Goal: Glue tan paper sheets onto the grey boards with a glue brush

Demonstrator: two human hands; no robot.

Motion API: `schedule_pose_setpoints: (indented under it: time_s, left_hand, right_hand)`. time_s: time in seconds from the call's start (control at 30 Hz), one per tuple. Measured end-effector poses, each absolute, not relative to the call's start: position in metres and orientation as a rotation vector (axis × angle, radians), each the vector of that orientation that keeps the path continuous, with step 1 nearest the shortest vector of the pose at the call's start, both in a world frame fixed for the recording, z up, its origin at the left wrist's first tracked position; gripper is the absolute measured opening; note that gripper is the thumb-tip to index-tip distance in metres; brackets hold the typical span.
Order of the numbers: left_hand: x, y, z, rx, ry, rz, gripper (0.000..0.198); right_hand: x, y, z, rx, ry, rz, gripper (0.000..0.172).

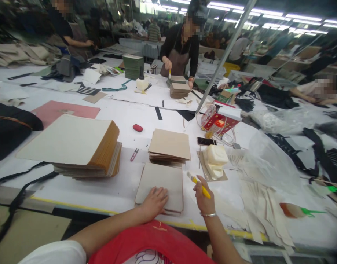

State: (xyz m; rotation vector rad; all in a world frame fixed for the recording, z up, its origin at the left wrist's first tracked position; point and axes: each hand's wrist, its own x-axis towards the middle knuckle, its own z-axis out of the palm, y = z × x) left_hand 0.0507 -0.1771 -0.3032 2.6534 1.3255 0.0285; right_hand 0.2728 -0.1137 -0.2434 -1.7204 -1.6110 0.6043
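Observation:
My left hand [156, 200] lies flat, fingers stretched out, on the top sheet of a low stack of grey boards [164, 179] at the table's near edge. In my right hand [205, 198] is a paintbrush [202, 187] with a yellow handle, its pale bristles pointing up and left, just right of that stack. Directly behind the grey boards is a pile of tan boards [170, 143], its sheets slightly uneven. A cream plastic container with a cut opening [216, 157] rests on a piece of board beyond the brush.
At left stands a tall board stack [74, 139]. Small thread snips [134, 154] and a red case [137, 128] lie mid-table. A phone [206, 141] and a slanted metal pole [226, 55] are farther right. Opposite, a co-worker [182, 47] brushes another stack.

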Motion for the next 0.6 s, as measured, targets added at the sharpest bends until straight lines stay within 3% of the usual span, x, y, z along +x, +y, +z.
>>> schedule_pose_setpoints:
  time_s: [0.13, 0.33, 0.43, 0.6]
  left_hand:
    - [0.054, -0.180, -0.307, 2.658, 1.295, -0.030, 0.039]
    - [0.056, -0.178, -0.310, 2.625, 1.312, -0.005, 0.037]
    - [0.054, -0.179, -0.309, 2.625, 1.317, 0.013, 0.037]
    - [0.049, -0.178, -0.303, 2.630, 1.284, 0.006, 0.037]
  right_hand:
    - [0.223, -0.085, -0.225, -1.538, -1.595, 1.215, 0.039]
    - [0.136, -0.079, -0.258, -1.261, -1.856, 1.798, 0.020]
    - [0.123, -0.069, -0.275, -1.234, -1.939, 1.865, 0.017]
    - [0.121, -0.040, -0.288, -1.442, -1.650, 1.568, 0.023]
